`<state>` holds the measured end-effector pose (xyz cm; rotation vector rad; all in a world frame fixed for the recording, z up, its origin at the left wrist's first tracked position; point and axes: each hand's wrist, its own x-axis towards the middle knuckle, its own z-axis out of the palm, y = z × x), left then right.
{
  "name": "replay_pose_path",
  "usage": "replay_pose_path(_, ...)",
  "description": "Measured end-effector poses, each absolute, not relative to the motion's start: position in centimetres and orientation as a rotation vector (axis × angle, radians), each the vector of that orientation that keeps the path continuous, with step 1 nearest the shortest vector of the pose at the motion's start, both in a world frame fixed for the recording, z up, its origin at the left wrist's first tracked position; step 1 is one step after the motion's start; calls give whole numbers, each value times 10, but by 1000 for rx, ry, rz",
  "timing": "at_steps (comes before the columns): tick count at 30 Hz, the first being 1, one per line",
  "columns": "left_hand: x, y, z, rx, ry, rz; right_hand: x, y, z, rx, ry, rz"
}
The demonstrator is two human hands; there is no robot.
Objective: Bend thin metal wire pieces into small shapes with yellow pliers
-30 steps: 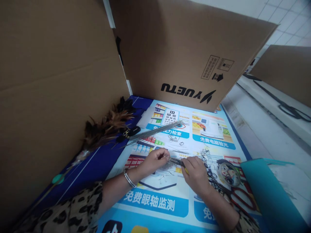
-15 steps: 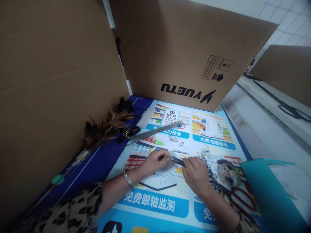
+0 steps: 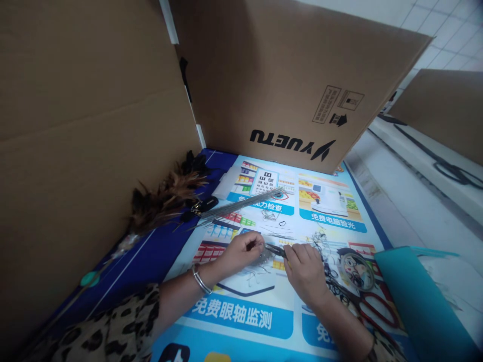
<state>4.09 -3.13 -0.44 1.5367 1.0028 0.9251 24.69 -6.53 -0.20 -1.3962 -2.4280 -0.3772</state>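
Observation:
My right hand (image 3: 305, 271) is wrapped round a pair of pliers (image 3: 276, 250) with dark jaws and a yellow grip, the jaws pointing left. Just at the jaw tips, my left hand (image 3: 243, 251) pinches something small, too fine to make out; thin wire seems to be part of it. Below the fingers lie fine wire pieces (image 3: 256, 275) on the printed mat. Beyond both hands, a bundle of straight thin wires (image 3: 245, 203) slants across the mat, with small wire bits (image 3: 269, 216) close by.
A feather duster (image 3: 166, 198) lies along the left cardboard wall (image 3: 94, 100). Another cardboard panel (image 3: 287, 75) stands at the back. To the right are tangled wires (image 3: 320, 241), a roll of clear tape (image 3: 356, 270), red-handled scissors (image 3: 378, 309) and a teal box (image 3: 418, 301).
Hardly anything differs. The pliers and my right hand have shifted very slightly, while my left hand keeps its pinch in the same place.

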Motion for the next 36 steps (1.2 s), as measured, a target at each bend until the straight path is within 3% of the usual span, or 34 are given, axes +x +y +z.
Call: replay_pose_path(36, 42, -33, -8, 1725, 1072, 930, 248, -66, -6, -1508, -2553, -408)
